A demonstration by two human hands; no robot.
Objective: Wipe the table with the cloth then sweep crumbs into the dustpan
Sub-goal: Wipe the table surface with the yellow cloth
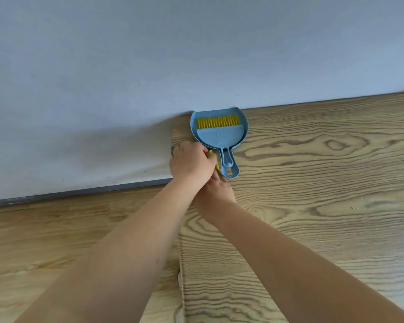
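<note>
A blue dustpan (219, 134) lies on the wooden table (313, 183) at its far edge, against the wall. A blue brush with yellow bristles (217, 121) is nested in it. My left hand (191, 162) sits just left of the dustpan's handle (229, 167), its fingers curled over a yellow thing (210, 153), apparently the cloth, of which only a sliver shows. My right hand (216, 192) lies under the left wrist, its fingertips at the end of the handle. Its grip is hidden. A few pale crumbs (354, 207) lie on the table to the right.
A plain grey-blue wall (196, 54) stands right behind the table. The table's left edge (181, 264) runs down the middle of the view, with the wood-pattern floor (56, 241) below it on the left.
</note>
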